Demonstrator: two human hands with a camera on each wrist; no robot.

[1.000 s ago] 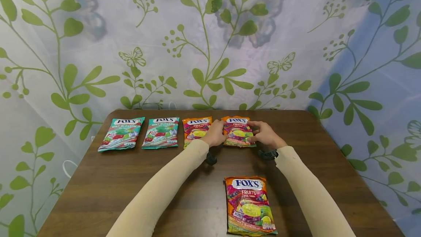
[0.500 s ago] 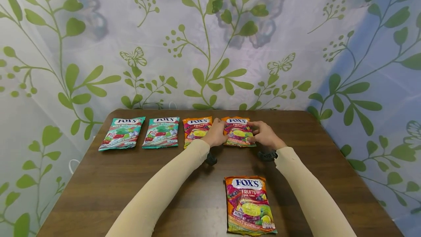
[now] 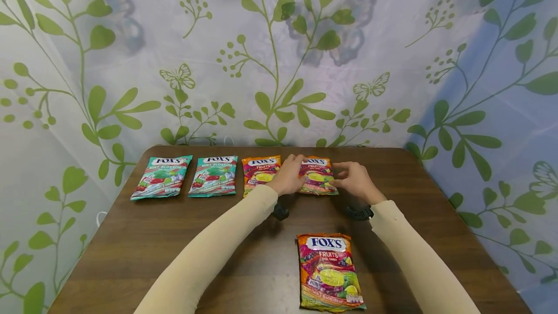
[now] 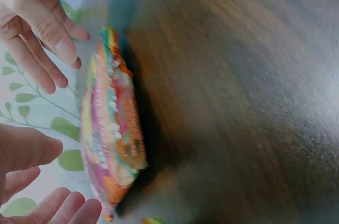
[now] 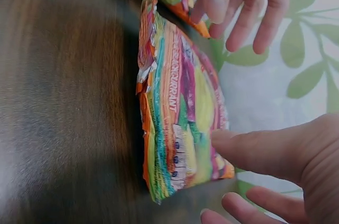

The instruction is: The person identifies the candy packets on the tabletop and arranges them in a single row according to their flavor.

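Observation:
An orange and purple Fox's Fruits candy bag (image 3: 319, 176) lies in the back row, between my two hands. My left hand (image 3: 289, 174) hovers over its left side, fingers extended, hiding part of the print. On its other side is my right hand (image 3: 355, 178), fingers loosely bent and thumb at the bag's right edge. In the left wrist view both hands appear apart from the candy bag (image 4: 114, 128). The right wrist view has the right thumb overlapping the candy bag (image 5: 183, 113); whether it touches cannot be told.
Left of the hands lie another Fruits bag (image 3: 260, 171) and two teal Mint Blossom bags (image 3: 213, 176), (image 3: 162, 178). A further Fruits bag (image 3: 330, 273) lies nearer, between the forearms. The brown table (image 3: 174, 236) ends at a leaf-printed curtain (image 3: 196, 110).
The right hand has drawn a little to the right, away from the bag. My left fingers have lifted over the bag's left edge. The bags stay in place.

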